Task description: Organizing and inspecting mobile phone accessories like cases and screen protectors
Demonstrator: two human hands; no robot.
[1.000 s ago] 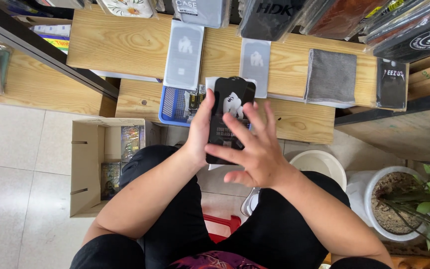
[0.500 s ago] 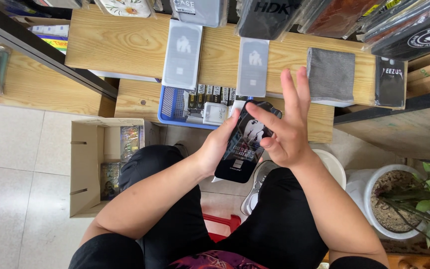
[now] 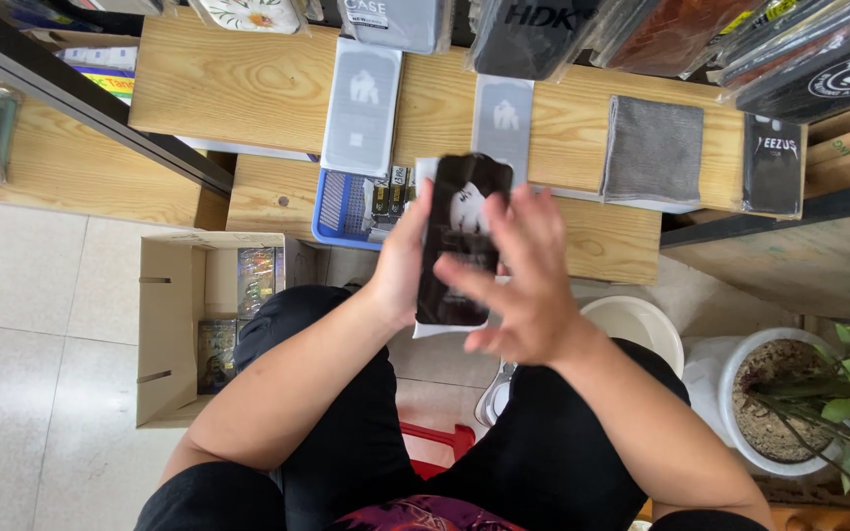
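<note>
My left hand (image 3: 400, 270) holds a flat black package (image 3: 459, 221) upright by its left edge, above my lap. A white backing shows along the package's bottom edge. My right hand (image 3: 523, 285) lies over the lower right part of the package, fingers spread and blurred, touching its front. Both hands are in front of a low wooden shelf (image 3: 622, 241) with a blue basket (image 3: 341, 206) of small items on it.
An open cardboard box (image 3: 164, 324) with packets stands on the tiled floor at left. Grey packages (image 3: 361, 98) and a grey cloth (image 3: 653, 147) lie on the upper wooden shelf. A white bucket (image 3: 641, 320) and a potted plant (image 3: 809, 393) stand at right.
The black package has swung from tilted to upright and risen a little. My right hand has dropped from raised fingers onto the package's front.
</note>
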